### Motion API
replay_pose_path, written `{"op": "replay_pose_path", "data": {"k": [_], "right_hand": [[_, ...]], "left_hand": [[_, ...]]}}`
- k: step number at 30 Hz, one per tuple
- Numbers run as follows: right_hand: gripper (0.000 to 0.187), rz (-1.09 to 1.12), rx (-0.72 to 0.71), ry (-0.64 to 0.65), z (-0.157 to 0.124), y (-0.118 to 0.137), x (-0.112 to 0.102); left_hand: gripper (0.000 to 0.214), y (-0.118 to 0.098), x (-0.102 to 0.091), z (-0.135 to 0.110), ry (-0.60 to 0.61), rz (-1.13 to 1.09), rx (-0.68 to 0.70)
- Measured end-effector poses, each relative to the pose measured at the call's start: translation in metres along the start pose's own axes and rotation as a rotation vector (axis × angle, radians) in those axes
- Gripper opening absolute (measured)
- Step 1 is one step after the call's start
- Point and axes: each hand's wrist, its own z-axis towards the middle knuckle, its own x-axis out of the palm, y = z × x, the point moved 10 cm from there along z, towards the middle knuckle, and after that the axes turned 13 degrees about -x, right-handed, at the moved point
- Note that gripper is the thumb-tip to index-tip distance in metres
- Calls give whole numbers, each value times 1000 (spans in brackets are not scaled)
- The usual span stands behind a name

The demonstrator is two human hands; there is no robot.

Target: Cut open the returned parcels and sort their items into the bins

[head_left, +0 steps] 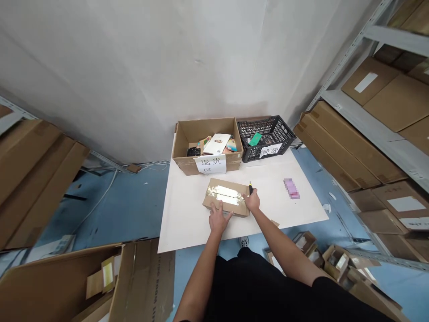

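Observation:
A taped cardboard box [228,196] with white labels lies on the white table [182,214]. My left hand [217,219] rests on the box's near edge, its fingers spread over the top. At the box's right end, my right hand [253,201] is closed around a dark box cutter [250,188] whose yellow tip points away from me. The fingers of that hand are against the box or just beside it; which of these I cannot tell.
Behind the box stand an open carton [186,166] holding booklets and a black plastic crate [250,155] with a green item inside. A blurred-out pink item [291,188] lies at the table's right. Shelves of cartons [338,154] flank the right; a big open carton [134,277] stands lower left.

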Motion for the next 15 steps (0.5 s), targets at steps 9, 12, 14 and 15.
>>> {"op": "replay_pose_path", "data": {"k": [9,12,14,15], "right_hand": [[59,141,-127,77,29,-7,4],[48,372,-98,93,23,-26,-7],[41,506,-88,139,16,-37,-13],[40,554,-94,173,11,-41,-15]], "left_hand": [[90,4,0,-19,62,153,-76],[81,0,-21,-7,43,203,-34],[84,-13,-34,4,5,207,55],[89,-22,-37,10,1,203,121]]}}
